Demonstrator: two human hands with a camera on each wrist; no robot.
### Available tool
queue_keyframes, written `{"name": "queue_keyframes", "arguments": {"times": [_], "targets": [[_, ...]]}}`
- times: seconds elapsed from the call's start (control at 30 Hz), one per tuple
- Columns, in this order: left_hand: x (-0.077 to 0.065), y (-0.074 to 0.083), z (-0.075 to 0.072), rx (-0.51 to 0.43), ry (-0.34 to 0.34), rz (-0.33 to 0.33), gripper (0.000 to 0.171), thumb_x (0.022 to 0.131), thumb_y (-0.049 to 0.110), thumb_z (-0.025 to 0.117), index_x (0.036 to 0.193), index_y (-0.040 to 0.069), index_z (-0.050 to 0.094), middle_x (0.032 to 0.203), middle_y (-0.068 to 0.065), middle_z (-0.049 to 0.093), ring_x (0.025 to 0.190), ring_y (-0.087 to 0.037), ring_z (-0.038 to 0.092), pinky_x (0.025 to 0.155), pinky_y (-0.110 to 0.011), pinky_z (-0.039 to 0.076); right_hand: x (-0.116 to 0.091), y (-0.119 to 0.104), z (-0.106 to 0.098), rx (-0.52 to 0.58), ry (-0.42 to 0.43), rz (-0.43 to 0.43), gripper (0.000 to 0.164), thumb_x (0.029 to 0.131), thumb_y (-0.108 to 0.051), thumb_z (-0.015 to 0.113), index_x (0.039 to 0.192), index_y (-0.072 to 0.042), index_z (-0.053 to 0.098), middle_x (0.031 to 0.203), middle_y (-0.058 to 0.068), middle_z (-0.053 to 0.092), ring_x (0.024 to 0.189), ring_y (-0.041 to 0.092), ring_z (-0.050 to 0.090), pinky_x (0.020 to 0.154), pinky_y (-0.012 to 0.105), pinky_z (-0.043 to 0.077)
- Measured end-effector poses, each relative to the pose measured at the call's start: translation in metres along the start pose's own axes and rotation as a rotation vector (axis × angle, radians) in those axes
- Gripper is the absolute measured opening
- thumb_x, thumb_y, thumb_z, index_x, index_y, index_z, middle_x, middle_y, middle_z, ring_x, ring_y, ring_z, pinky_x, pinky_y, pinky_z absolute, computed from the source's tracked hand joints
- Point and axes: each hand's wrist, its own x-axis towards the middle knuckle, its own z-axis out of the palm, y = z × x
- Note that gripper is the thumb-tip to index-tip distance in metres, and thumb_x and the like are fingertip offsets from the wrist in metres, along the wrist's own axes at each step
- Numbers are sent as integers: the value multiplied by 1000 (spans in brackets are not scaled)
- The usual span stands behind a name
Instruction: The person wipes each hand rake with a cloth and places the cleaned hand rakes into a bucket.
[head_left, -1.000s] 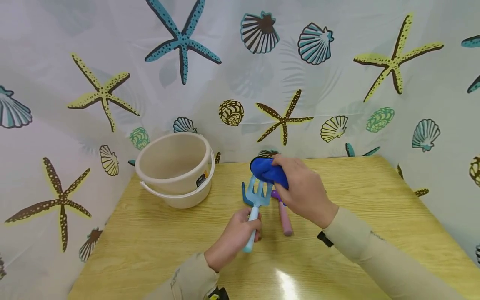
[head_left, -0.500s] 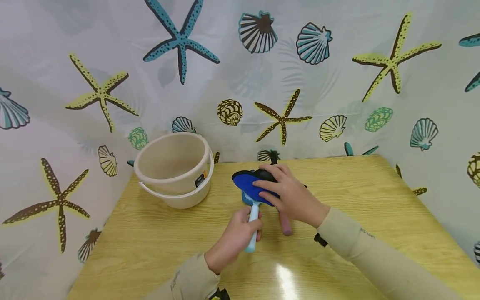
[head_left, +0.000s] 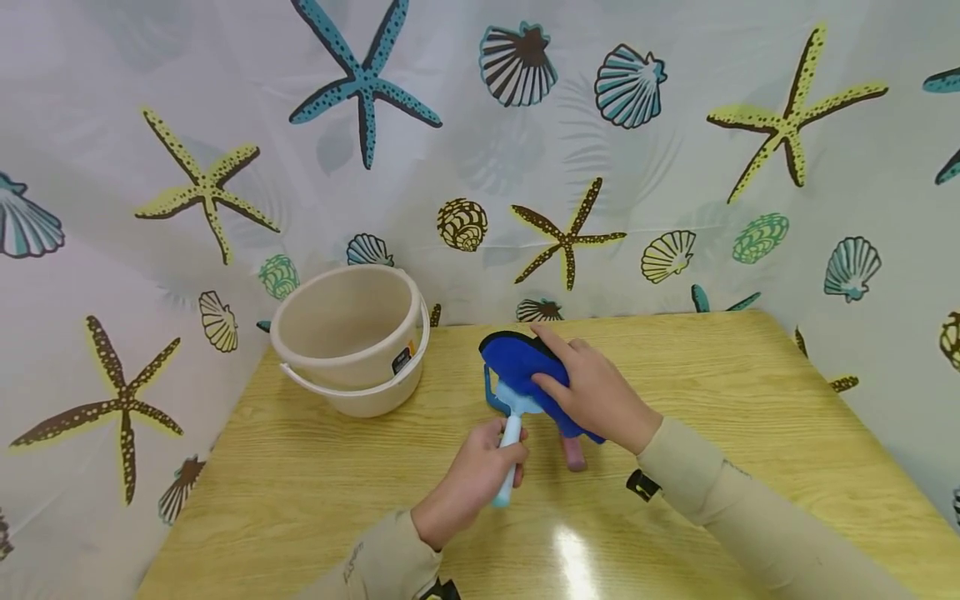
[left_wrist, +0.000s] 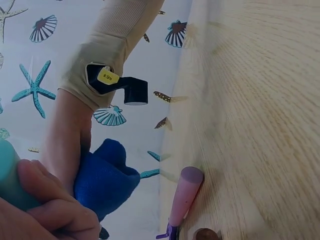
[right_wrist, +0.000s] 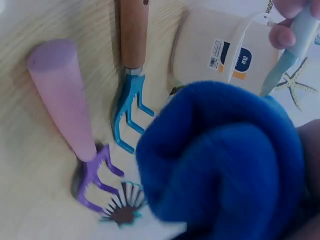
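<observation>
My left hand [head_left: 480, 462] grips the pale blue handle of a garden hand fork [head_left: 512, 432], its head pointing away from me. Over the tines lies a blue cloth [head_left: 521, 360] with a black edge, hiding most of them. My right hand [head_left: 600, 392] pinches this cloth against the fork head, thumb on the near side. In the right wrist view the bunched cloth [right_wrist: 215, 150] fills the middle. Below the hands lie a small purple rake with a pink handle [right_wrist: 62, 97] and a blue rake with a wooden handle [right_wrist: 134, 37].
A cream bucket [head_left: 375, 400] with a white carrying handle stands at the back left of the wooden table [head_left: 735, 375]. Behind and beside the table hangs a curtain [head_left: 420, 183] printed with starfish and shells.
My right hand has shifted the cloth over the tines, flipping it so its black side showed briefly, and now folds it lower over the fork head. My left hand keeps its grip.
</observation>
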Motion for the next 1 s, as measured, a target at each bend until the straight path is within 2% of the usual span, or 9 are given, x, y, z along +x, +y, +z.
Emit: {"name": "queue_keyframes", "arguments": {"times": [0.07,0.13,0.23,0.3,0.43,0.6,0.73,0.83,1.0], "targets": [[0,-1,1,16,-3,4,17,86,3,53,101,-3,53,55,-1,49,48,-13,47,43,-24,35,0,-1,-2,-89,45,-45,69,89,-29,66,148,-23,32,93,16,59,60,20,54,47,36,49],[0,-1,1,32,0,9,18,86,4,52,103,-3,53,55,-1,48,47,-13,47,43,-24,34,0,-2,-4,-192,117,-102,66,87,-25,68,146,-22,37,84,13,54,50,17,45,36,30,41],[0,1,1,47,7,13,19,86,3,52,103,-3,52,55,-1,48,48,-13,47,44,-25,34,0,-4,-5,-332,210,-193,59,86,-16,68,140,-18,45,80,13,48,50,18,36,32,29,35],[0,2,1,49,8,5,18,86,4,52,103,-3,52,55,-2,48,48,-13,47,44,-24,35,-1,-5,-4,-386,227,-254,54,85,-10,66,135,-15,49,82,15,49,52,19,35,33,29,35],[2,1,0,30,0,-20,18,86,5,53,101,-3,51,58,-3,50,50,-14,47,47,-25,37,-6,-11,1,-336,154,-334,46,83,-7,67,126,-15,55,85,14,51,53,17,38,34,27,37],[3,-2,-2,16,0,-26,17,85,5,54,100,-2,51,57,-4,51,49,-15,47,48,-26,38,-9,-19,0,-127,-8,-352,44,86,-13,68,128,-21,53,93,5,55,56,11,45,41,26,42],[5,-4,-3,25,7,-11,18,83,2,52,100,-1,49,58,-3,50,49,-15,47,49,-26,39,-9,-24,-4,30,-112,-314,61,88,-19,68,142,-23,40,114,5,60,83,11,56,60,35,53],[5,-6,-3,71,21,5,16,83,2,52,98,-1,50,57,-3,50,48,-14,48,47,-25,39,-7,-24,-4,25,-106,-263,67,85,-21,71,144,-19,38,120,7,60,95,14,57,67,40,55],[1,-7,1,97,-6,-1,11,84,1,51,94,-2,51,58,-4,50,46,-13,48,42,-24,38,-3,-18,1,-123,-13,-211,52,79,-21,75,126,-12,55,110,5,62,78,17,61,56,38,55]]}}
